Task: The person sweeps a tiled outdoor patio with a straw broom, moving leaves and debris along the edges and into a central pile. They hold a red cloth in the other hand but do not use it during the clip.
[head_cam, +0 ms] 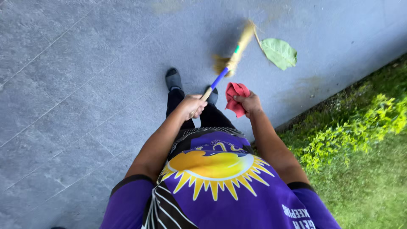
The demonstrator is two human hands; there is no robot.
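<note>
Currently my left hand (191,106) is clenched around the broom (231,59) handle at centre frame; its bristles lie up and right of that hand, beside a green leaf (280,53). My right hand (250,103) grips a red cloth (235,97).

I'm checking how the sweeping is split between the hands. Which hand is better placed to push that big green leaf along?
Left hand: it grips the broom, whose bristles are beside the leaf. Right hand holds a red cloth.

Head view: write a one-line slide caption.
Left hand grips a broom beside a green leaf on grey paving; right hand clutches a red cloth.
</note>
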